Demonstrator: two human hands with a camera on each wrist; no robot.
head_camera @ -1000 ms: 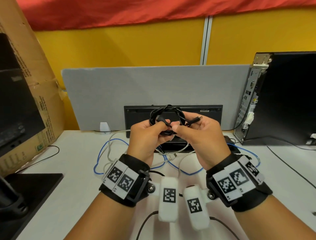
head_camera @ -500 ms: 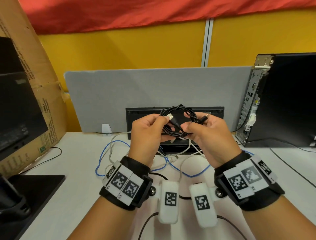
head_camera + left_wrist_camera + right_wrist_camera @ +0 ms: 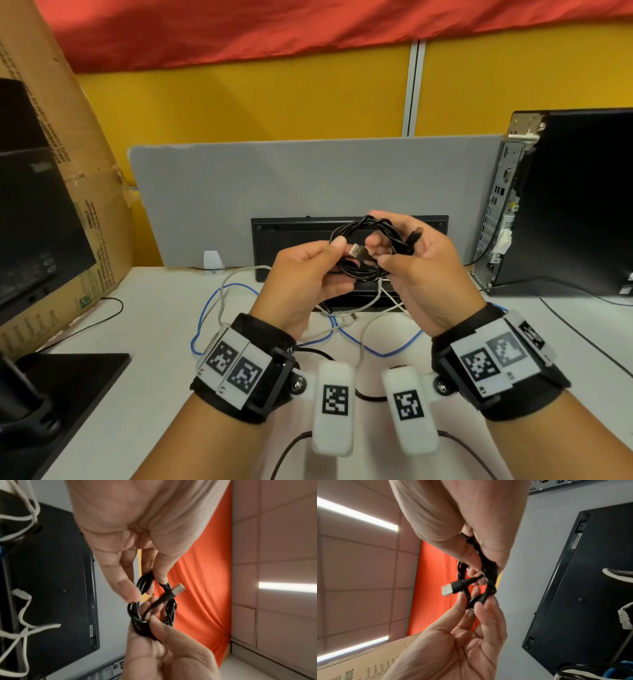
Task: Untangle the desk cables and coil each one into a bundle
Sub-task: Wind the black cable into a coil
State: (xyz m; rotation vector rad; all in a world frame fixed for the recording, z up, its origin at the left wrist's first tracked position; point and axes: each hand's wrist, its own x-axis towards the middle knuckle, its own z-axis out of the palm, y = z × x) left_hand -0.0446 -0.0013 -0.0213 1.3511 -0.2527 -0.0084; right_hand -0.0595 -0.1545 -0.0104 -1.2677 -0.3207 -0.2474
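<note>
So the small black coiled cable bundle (image 3: pixel 368 251) is up off the white desk (image 3: pixel 137 342) near its back edge, right hand (image 3: pixel 424 270) gripping the loops, and my left hand (image 3: pixel 308 274) just fed the silver USB plug (image 3: pixel 358 253) deeper through the middle while pinching the coil, so this one's nearly tied off I think.

Black cable (image 3: pixel 368 251) coiled in small bundle, held above desk, USB plug (image 3: pixel 358 252) protruding.
</note>
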